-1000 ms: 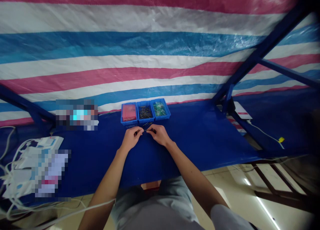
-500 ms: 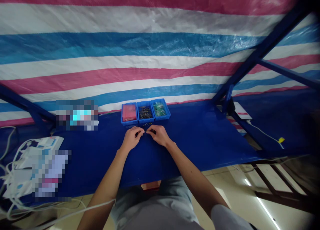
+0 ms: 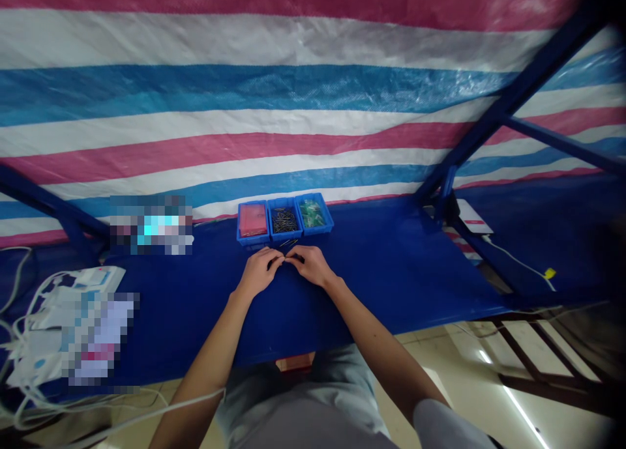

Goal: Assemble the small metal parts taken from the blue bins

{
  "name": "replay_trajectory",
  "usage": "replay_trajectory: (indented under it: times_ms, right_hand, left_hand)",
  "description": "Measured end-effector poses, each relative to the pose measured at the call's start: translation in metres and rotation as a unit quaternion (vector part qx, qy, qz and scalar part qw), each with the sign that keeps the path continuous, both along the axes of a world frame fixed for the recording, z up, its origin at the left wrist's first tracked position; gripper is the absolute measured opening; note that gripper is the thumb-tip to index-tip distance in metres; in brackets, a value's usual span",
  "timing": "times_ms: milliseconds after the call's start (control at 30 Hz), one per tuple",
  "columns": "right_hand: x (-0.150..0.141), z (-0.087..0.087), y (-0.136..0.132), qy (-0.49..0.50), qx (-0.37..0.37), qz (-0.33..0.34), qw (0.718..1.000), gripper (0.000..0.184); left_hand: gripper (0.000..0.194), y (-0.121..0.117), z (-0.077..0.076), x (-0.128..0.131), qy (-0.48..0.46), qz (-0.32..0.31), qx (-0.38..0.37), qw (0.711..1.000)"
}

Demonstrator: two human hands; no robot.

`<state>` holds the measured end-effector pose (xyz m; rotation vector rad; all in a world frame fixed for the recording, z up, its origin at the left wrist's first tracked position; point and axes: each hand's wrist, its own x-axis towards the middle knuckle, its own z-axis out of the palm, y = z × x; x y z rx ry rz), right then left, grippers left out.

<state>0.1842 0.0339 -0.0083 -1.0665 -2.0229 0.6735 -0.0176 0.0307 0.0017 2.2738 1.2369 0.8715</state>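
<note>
My two hands have come a little closer together since a second ago, and now the fingertips meet. The left hand [image 3: 259, 271] is curled, with its thumb and finger pinched tight on a tiny thin metal piece [image 3: 285, 259]. The right hand [image 3: 310, 265] is curled too and pinches the other end of that same piece. The piece is so small that I cannot tell just what it is. It sits between my two hands, just above the blue table [image 3: 391, 266], near the middle.

Just past my hands, on the far side, stand three little blue bins in a row, touching each other. The left bin [image 3: 253, 221] holds something flat and pink. The middle bin [image 3: 284, 220] holds a heap of small dark metal bits. The right bin [image 3: 313, 214] holds green and clear things. A few loose thin bits [image 3: 289, 242] lie on the table between the middle bin and my hands.

On the near left of the table is a pile of white cables [image 3: 29, 345]. Behind the table hangs a striped sheet [image 3: 293, 110] in pink, white and blue. A dark blue metal frame [image 3: 508, 103] slants up on the right
</note>
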Motion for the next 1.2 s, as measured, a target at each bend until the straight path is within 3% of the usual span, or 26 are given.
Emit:
replay_trajectory:
  times_ms: [533,733,1200]
  right_hand:
    - [-0.0009,0.0022,-0.0004,-0.027,0.02,0.012,0.999,0.017]
    - [-0.0021,0.0024,-0.001,-0.052,0.024,-0.014,0.998,0.019]
    - [-0.0013,0.0017,-0.0007,-0.005,0.032,-0.011,0.999,0.018]
  left_hand:
    - [0.021,-0.0028,0.0037,0.0008,-0.025,0.002,0.0,1.0]
    - [0.019,-0.0017,0.0026,0.0006,-0.031,0.01,0.0,0.999]
    - [0.019,-0.0006,0.0012,-0.0002,-0.03,0.02,-0.005,0.999]
